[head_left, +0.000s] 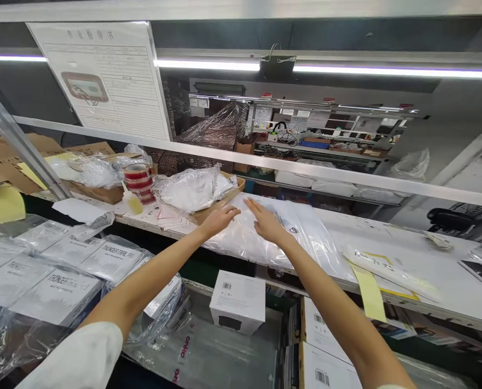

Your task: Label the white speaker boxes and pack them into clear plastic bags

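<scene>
Both my arms reach forward to a stack of clear plastic bags lying on the white shelf. My left hand is over the bags' left end, its fingers bent and close together; whether a bag edge is between them is too small to tell. My right hand rests on or just above the bags, fingers apart and pointing forward-left, holding nothing. Below the shelf a white box with a barcode stands on a grey plastic-covered surface.
Plastic-wrapped white boxes fill the lower left. Along the shelf are red tape rolls, a small bottle and a bag of white items. A metal bar crosses above the shelf. More white boxes stand lower right.
</scene>
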